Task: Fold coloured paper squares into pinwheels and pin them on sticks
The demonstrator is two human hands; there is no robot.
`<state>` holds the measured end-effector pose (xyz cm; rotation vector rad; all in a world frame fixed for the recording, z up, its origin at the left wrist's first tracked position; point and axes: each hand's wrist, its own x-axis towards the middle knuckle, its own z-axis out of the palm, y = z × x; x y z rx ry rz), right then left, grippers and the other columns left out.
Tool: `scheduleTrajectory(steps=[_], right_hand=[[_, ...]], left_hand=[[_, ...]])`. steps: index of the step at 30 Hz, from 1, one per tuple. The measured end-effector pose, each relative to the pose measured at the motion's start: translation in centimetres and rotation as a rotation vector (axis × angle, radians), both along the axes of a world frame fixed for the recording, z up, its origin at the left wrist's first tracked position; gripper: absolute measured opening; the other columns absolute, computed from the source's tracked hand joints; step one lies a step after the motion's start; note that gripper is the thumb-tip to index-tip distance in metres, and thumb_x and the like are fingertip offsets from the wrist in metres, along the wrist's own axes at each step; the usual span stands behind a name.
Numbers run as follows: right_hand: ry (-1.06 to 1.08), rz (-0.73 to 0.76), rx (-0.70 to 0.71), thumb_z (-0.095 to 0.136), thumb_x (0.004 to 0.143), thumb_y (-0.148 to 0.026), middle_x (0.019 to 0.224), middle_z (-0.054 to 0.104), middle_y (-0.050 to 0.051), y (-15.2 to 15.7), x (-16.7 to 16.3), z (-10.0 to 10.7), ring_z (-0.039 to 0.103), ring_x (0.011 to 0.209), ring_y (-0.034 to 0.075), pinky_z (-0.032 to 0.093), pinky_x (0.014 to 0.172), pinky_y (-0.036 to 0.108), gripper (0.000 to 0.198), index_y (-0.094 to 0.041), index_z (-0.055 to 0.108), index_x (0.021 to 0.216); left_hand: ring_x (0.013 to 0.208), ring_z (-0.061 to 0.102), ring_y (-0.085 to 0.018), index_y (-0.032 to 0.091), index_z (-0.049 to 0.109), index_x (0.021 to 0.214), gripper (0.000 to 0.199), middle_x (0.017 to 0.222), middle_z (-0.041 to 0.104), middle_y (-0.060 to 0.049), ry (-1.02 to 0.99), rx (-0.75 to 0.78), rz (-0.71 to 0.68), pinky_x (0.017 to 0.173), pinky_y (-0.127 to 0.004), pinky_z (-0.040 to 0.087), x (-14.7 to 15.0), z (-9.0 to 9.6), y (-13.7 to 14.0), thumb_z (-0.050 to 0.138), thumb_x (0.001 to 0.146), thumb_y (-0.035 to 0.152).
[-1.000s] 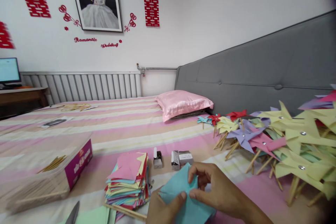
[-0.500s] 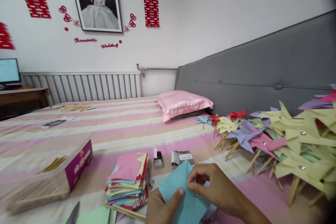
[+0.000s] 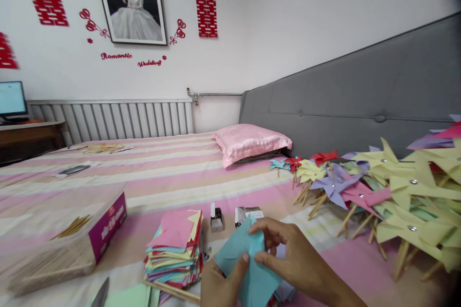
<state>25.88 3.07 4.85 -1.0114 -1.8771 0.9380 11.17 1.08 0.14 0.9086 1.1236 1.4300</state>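
Observation:
A blue sheet of paper with cut lines is between my two hands near the bottom edge. My left hand pinches its left side, thumb on top and fingers beneath. At its upper right, my right hand grips a corner flap between thumb and fingers and bends it inward. Just left of my hands rises a stack of coloured paper pieces, a pink one on top. Beside that stack lie a wooden stick, pale green paper and a dark pointed blade.
Finished paper pinwheels on sticks pile up at the right by the grey headboard. A clear plastic box holding sticks stands at left. Two small boxes, one a white box, sit beyond my hands. A pink pillow lies farther back.
My right hand has taken the blue paper's upper corner and folded it over toward the middle. My left hand keeps its hold, and the sheet has tilted slightly.

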Motion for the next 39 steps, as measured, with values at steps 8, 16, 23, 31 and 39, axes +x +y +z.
scheduleTrajectory(steps=[8, 16, 23, 31, 39], right_hand=[[0.211, -0.011, -0.097, 0.055, 0.068, -0.007, 0.079, 0.060, -0.003, -0.1, -0.7, 0.0, 0.055, 0.062, 0.011, 0.045, 0.060, 0.025, 0.070, -0.027, 0.029, 0.130], [0.328, -0.023, -0.190, 0.058, 0.065, -0.011, 0.080, 0.061, -0.002, 0.9, 0.1, -0.8, 0.056, 0.060, 0.012, 0.042, 0.058, 0.026, 0.074, -0.025, 0.025, 0.130], [0.301, 0.048, -0.195, 0.058, 0.066, -0.009, 0.080, 0.060, -0.002, 0.7, 0.1, -0.7, 0.055, 0.063, 0.012, 0.041, 0.060, 0.027, 0.075, -0.024, 0.024, 0.131], [0.255, 0.044, -0.177, 0.059, 0.068, -0.008, 0.083, 0.061, -0.002, 0.3, -0.1, -0.4, 0.057, 0.067, 0.012, 0.043, 0.065, 0.028, 0.073, -0.025, 0.025, 0.130], [0.221, 0.054, -0.118, 0.061, 0.073, -0.014, 0.089, 0.065, 0.002, 0.4, 0.0, 0.0, 0.060, 0.080, 0.016, 0.043, 0.078, 0.032, 0.062, -0.021, 0.033, 0.127]], left_hand=[[0.057, 0.064, -0.024, 0.009, 0.072, 0.071, 0.040, 0.059, 0.072, -0.010, -0.046, -0.013, 0.090, 0.056, -0.029, 0.050, 0.8, 0.3, -0.2, 0.079, 0.046, 0.040], [0.053, 0.059, -0.017, 0.008, 0.071, 0.067, 0.036, 0.060, 0.071, -0.011, -0.105, -0.006, -0.066, 0.054, -0.028, 0.048, 0.4, 0.2, -0.2, 0.081, 0.043, 0.034], [0.054, 0.060, -0.023, 0.008, 0.069, 0.060, 0.039, 0.058, 0.069, -0.013, 0.065, -0.019, -0.013, 0.056, -0.034, 0.050, 0.4, -0.5, 0.0, 0.077, 0.045, 0.043], [0.054, 0.061, -0.025, 0.008, 0.069, 0.060, 0.040, 0.056, 0.069, -0.013, -0.001, -0.055, 0.095, 0.052, -0.032, 0.048, 0.3, -1.1, 0.3, 0.079, 0.042, 0.043], [0.065, 0.063, -0.028, 0.010, 0.070, 0.065, 0.033, 0.065, 0.071, -0.013, 0.008, -0.046, 0.197, 0.058, -0.032, 0.048, -0.3, -0.9, 0.4, 0.078, 0.044, 0.035]])
